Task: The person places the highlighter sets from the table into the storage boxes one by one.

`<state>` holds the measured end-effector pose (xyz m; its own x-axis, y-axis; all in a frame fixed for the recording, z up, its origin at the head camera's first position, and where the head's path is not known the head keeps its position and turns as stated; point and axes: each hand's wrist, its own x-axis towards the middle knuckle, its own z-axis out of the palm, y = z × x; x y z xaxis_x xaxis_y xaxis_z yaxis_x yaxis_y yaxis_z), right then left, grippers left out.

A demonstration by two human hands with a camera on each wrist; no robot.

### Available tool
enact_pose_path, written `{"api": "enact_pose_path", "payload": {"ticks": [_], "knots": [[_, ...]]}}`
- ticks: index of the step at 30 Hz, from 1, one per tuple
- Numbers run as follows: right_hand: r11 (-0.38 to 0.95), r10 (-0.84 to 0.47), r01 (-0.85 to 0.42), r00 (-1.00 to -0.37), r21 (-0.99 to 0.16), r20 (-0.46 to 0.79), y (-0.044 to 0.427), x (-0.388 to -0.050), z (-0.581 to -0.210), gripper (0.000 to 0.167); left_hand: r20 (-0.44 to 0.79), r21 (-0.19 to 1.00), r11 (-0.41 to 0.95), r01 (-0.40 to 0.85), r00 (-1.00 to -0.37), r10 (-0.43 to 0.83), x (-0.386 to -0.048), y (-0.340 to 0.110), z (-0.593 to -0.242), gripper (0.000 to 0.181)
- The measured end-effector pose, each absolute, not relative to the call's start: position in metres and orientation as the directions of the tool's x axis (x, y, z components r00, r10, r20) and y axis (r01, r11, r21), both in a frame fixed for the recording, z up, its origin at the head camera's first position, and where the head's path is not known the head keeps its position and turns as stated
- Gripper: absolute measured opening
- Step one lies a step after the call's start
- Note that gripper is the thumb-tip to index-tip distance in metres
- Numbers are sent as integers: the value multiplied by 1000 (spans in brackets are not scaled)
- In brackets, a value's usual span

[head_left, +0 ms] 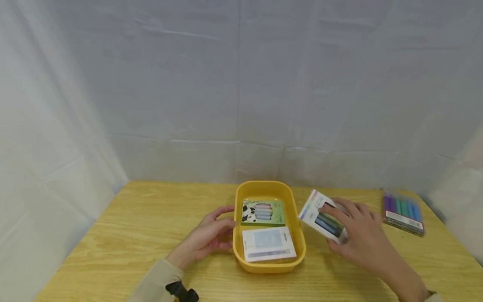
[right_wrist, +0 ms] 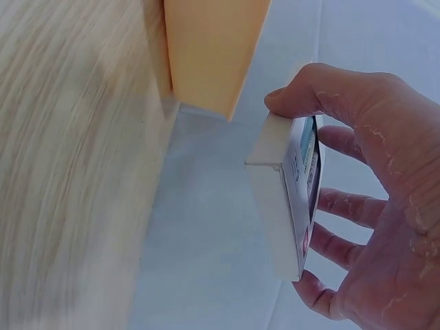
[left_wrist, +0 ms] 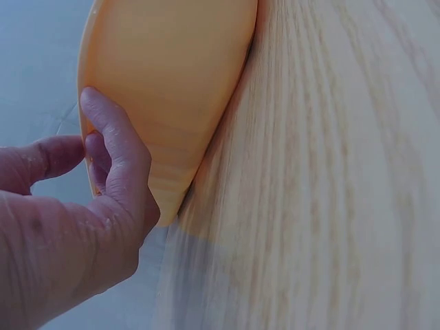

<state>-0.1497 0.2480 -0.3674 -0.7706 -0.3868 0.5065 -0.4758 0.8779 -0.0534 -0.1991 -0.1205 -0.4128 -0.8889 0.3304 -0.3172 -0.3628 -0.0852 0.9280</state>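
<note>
My left hand (head_left: 211, 237) holds the left side of a yellow plastic basket (head_left: 240, 262), its thumb at the rim and its fingers on the outer wall in the left wrist view. Inside the basket lie a green box (head_left: 278, 212) with pandas and pastel sticks pictured on it, and a flat white box (head_left: 268, 243) nearer the front. My right hand (head_left: 362, 233) grips a white box with a window (head_left: 312, 209), tilted just right of the basket; dark green and blue sticks show through the window. In the right wrist view, thumb and fingertips clasp that box's edges.
A clear pack of purple, green and blue markers (head_left: 403, 212) lies at the table's right. The wooden table (head_left: 151, 222) is bordered by white sheeting (head_left: 226, 105) at the back and sides.
</note>
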Motion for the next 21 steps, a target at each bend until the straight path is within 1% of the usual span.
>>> {"api": "enact_pose_path", "payload": {"ticks": [9,21], "knots": [[872,-396,-483,-787,-74,473,237,-151,-361,65,-323,928,-77,-365,-889,325,-199,-120,-412,60],[858,-426,-507,-792,-82,438,219,-152,-356,69,-311,928,-101,-359,-895,319,-202,-118,-413,60]]}}
